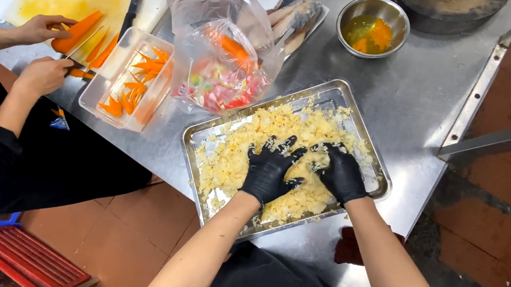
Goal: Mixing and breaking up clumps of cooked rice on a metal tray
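Left hand [271, 172]: gloved, fingers spread, pressing into yellow rice [270, 129].
Right hand [342, 173]: likewise, at three o'clock.
Rice: likely soft, sticky; best scooped from the tray [334, 93] edges.

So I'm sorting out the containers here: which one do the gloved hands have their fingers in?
The steel tray of yellow crumbly rice, under the left hand and right hand; the clear tub holds carrot slices, the round bowl liquid.

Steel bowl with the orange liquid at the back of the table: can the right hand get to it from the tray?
Probably yes. The right hand rests in the crumb mix on the metal tray, and bare tabletop lies between the tray and the steel bowl; nothing stands in that path.
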